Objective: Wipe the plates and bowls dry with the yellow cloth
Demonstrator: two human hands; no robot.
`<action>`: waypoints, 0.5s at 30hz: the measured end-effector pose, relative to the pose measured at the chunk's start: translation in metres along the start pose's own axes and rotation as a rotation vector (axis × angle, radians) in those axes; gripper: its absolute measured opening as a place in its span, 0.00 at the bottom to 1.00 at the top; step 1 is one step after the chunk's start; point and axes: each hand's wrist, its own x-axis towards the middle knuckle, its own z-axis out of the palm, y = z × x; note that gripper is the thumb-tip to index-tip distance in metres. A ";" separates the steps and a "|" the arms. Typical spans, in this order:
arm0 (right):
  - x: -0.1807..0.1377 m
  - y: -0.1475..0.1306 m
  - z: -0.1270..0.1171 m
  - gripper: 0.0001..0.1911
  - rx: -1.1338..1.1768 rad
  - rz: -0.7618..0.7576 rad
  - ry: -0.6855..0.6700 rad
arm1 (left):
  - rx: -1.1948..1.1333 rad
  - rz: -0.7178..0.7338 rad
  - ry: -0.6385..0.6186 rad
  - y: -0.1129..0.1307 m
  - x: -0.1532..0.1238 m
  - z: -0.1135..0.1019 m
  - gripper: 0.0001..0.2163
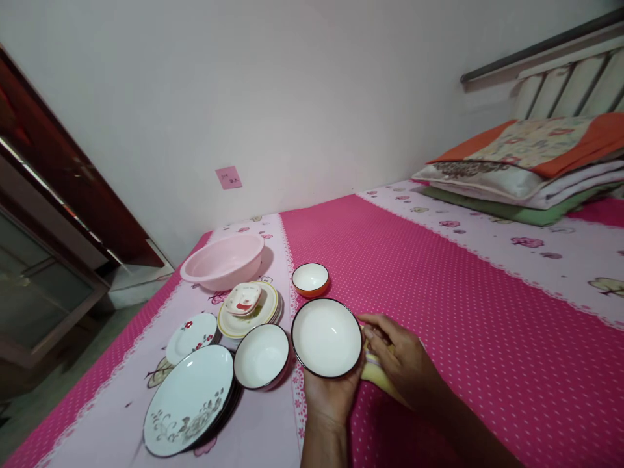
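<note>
A white bowl with a dark rim [327, 338] rests in my left hand [332, 395], which supports it from underneath, its fingers mostly hidden behind the bowl. My right hand [407, 357] grips a yellow cloth [379, 377] and presses it to the bowl's right side. Just beyond the held bowl sits a small bowl with an orange outside [311, 278]. To the left stands another white bowl [262, 357] with a dark rim, close to a stack of large flowered plates [190, 400].
Farther left are small flowered plates [192, 337], yellow-rimmed plates [260, 313] with a square dish [242, 299] on top, and a pink basin [221, 260]. Folded bedding and cushions [517, 162] lie at the far right, on the pink dotted bedsheet [439, 286], beside a wall.
</note>
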 end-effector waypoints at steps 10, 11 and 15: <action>0.002 0.004 0.002 0.15 -0.100 -0.082 0.017 | 0.061 0.029 -0.117 -0.001 0.003 0.007 0.25; 0.002 0.004 0.002 0.14 -0.109 -0.096 0.002 | 0.061 0.025 -0.111 -0.002 0.003 0.007 0.25; -0.002 0.001 0.005 0.16 -0.064 -0.103 -0.224 | 0.009 0.050 0.008 -0.005 0.007 0.003 0.23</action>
